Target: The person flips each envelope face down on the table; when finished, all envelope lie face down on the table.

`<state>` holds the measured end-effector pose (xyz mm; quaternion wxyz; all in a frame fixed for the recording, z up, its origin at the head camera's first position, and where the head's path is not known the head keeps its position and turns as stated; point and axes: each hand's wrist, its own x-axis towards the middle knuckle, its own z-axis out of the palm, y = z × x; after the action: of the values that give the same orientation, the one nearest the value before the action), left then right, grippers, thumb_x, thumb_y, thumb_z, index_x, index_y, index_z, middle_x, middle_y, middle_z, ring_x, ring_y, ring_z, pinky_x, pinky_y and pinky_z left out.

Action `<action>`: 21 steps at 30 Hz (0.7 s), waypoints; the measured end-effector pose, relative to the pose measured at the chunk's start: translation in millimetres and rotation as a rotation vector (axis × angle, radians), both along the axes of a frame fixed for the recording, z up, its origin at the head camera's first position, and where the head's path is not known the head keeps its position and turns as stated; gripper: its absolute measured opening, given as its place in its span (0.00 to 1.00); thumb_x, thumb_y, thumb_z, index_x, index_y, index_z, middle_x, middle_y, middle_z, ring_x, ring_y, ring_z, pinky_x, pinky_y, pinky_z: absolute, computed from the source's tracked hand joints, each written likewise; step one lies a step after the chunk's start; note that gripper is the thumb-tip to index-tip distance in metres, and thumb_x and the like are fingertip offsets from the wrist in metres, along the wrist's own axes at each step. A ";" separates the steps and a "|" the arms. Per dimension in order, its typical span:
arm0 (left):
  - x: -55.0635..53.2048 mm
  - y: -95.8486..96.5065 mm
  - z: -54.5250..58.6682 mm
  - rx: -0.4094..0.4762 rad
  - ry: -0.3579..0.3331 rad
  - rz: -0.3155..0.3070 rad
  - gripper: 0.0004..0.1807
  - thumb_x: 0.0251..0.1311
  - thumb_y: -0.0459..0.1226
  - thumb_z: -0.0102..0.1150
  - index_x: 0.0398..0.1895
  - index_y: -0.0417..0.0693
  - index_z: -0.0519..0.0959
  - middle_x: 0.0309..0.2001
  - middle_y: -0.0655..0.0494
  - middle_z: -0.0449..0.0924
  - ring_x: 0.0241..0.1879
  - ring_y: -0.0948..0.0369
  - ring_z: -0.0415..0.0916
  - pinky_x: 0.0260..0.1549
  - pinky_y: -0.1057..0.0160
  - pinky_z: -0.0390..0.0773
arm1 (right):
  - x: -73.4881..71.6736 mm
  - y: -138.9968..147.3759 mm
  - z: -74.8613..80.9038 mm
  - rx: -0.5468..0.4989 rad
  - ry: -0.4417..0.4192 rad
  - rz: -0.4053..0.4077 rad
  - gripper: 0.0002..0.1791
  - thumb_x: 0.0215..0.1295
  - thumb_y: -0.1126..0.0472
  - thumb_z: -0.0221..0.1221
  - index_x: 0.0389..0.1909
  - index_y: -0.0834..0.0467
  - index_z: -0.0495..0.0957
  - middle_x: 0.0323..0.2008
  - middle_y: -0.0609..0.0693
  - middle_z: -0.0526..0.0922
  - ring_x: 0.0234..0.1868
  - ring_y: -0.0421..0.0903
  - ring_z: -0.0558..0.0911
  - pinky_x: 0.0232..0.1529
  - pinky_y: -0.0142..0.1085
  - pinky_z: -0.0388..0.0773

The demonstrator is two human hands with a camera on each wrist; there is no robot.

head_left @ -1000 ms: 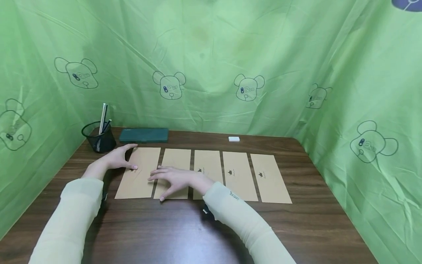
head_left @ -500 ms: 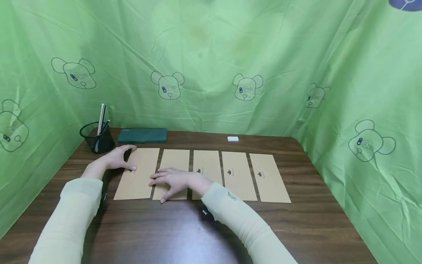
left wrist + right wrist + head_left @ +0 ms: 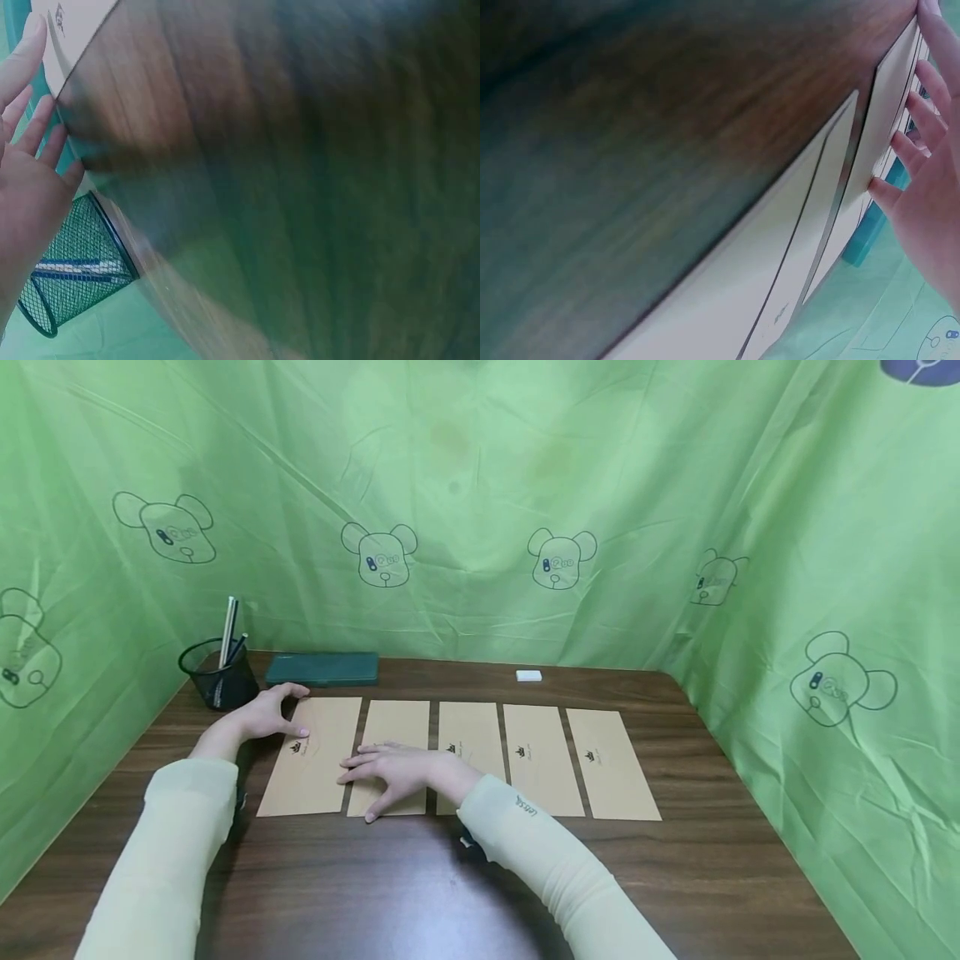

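Note:
Several flat tan paper rectangles, thin booklets or cards with a small crown print, lie in a row on the wooden table. My left hand [image 3: 258, 714] is at the upper left edge of the leftmost tan rectangle [image 3: 322, 777]. Its thumb and forefinger are spread wide along that edge. The right hand [image 3: 397, 772] rests with spread fingers over the second tan rectangle [image 3: 401, 727], its longer fingertips reaching toward the leftmost one's right edge and its thumb near the bottom edge. In both wrist views the fingers look extended, gripping nothing.
A black mesh pen holder [image 3: 232, 685] with pens stands just beyond the left hand. Beside it lies a dark green flat box [image 3: 322, 670]. A white eraser-like block [image 3: 528, 676] sits at the back. Green curtains enclose the table [image 3: 720, 860] at the back and sides.
The left thumb has shifted up slightly, uncovering the crown print on the leftmost rectangle. The right hand has stayed nearly still. The head view has turned slightly.

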<state>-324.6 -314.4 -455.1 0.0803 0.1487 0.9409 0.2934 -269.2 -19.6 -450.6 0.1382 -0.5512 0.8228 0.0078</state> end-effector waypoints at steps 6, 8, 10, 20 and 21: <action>-4.6 4.0 -0.9 0.054 -0.006 0.028 0.42 0.49 0.41 0.71 0.63 0.32 0.61 0.59 0.30 0.60 0.61 0.36 0.55 0.58 0.36 0.56 | 1.0 -0.6 1.3 0.017 -0.009 -0.009 0.44 0.53 0.30 0.57 0.71 0.38 0.57 0.73 0.39 0.52 0.75 0.44 0.46 0.72 0.47 0.45; -6.0 4.6 -2.1 0.095 -0.012 0.045 0.41 0.50 0.39 0.70 0.63 0.31 0.60 0.60 0.31 0.60 0.60 0.37 0.58 0.57 0.38 0.61 | 1.3 -0.8 1.5 0.019 -0.016 -0.013 0.44 0.53 0.31 0.57 0.71 0.38 0.57 0.73 0.39 0.52 0.75 0.44 0.46 0.72 0.49 0.45; -6.8 5.3 -2.3 0.141 -0.023 0.061 0.39 0.51 0.36 0.69 0.64 0.32 0.60 0.60 0.32 0.60 0.59 0.38 0.61 0.55 0.41 0.67 | 1.2 -0.9 1.7 0.018 -0.022 -0.018 0.44 0.53 0.31 0.58 0.70 0.38 0.57 0.73 0.39 0.52 0.74 0.43 0.46 0.71 0.50 0.46; -4.0 1.5 2.7 0.159 -0.028 0.062 0.35 0.54 0.35 0.66 0.64 0.37 0.62 0.59 0.34 0.66 0.51 0.43 0.73 0.43 0.55 0.77 | 0.3 0.2 3.1 -0.026 -0.071 -0.027 0.43 0.53 0.34 0.61 0.70 0.39 0.59 0.73 0.41 0.52 0.74 0.44 0.47 0.71 0.53 0.46; -3.1 1.0 3.1 0.143 -0.022 0.059 0.35 0.54 0.36 0.66 0.64 0.37 0.64 0.59 0.35 0.67 0.50 0.45 0.73 0.44 0.55 0.76 | 0.3 0.7 2.8 -0.032 -0.071 -0.023 0.43 0.53 0.34 0.61 0.70 0.40 0.59 0.73 0.42 0.52 0.74 0.45 0.48 0.71 0.53 0.46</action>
<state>-327.7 -313.4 -452.1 0.0712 0.1229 0.9207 0.3636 -268.9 -18.9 -447.8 0.1585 -0.5436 0.8238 -0.0264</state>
